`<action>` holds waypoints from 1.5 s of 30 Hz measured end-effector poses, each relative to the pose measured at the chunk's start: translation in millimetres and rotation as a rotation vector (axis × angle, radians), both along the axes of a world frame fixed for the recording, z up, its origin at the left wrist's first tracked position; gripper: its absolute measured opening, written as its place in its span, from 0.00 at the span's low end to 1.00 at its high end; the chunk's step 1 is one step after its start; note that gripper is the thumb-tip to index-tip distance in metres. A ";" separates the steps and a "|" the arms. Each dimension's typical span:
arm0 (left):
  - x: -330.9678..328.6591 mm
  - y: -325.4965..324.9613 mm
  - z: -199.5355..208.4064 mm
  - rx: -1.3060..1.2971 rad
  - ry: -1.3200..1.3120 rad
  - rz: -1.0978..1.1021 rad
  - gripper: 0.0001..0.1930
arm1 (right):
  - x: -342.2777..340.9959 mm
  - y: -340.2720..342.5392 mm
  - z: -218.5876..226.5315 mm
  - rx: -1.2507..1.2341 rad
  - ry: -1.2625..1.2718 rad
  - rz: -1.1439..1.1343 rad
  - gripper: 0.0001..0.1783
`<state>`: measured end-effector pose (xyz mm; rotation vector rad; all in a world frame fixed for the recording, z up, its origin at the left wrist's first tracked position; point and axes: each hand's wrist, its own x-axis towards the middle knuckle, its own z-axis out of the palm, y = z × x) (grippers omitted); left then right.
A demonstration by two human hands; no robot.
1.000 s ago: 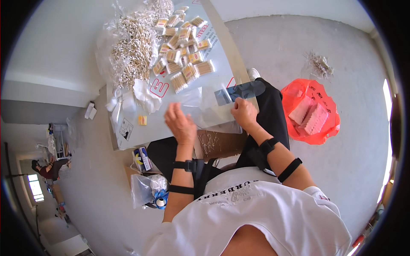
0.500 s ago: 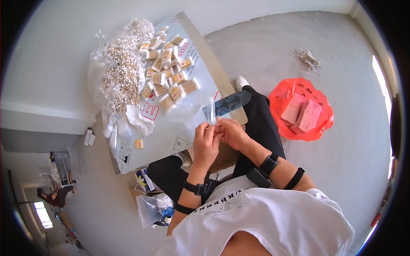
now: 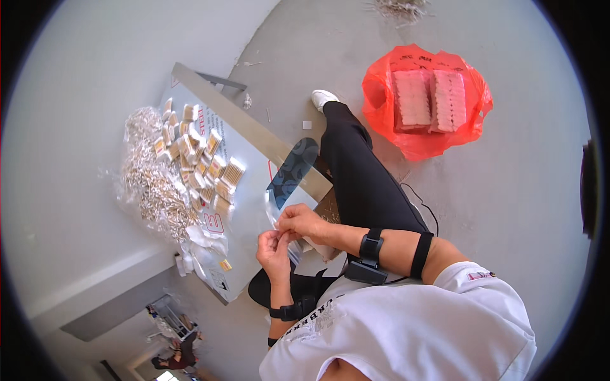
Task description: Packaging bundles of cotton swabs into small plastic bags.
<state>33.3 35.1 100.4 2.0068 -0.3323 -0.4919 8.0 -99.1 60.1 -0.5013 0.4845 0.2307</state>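
Both hands, left hand [image 3: 274, 249] and right hand [image 3: 304, 220], pinch a small clear plastic bag [image 3: 279, 219] shut-fingered above the table edge [image 3: 298, 166]; thin film could slip or tear if tugged unevenly.

Small packs [image 3: 202, 166] on table [image 3: 251, 184]; bag [image 3: 426, 101] right, on floor [image 3: 508, 190].

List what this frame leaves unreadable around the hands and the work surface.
- Head view: what the left hand and right hand pinch; the fingers cover it, only a clear plastic bag edge shows.
- Head view: the small tan packets on the board are too small to identify.
- Head view: the silvery heap blurs into one mass.
- Head view: the pink stacks in the red bag are too small to identify.
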 end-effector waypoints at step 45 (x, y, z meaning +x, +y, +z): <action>1.1 31.5 7.6 -0.512 0.572 0.278 0.10 | -5.2 -1.0 42.8 -0.707 -0.364 0.224 0.06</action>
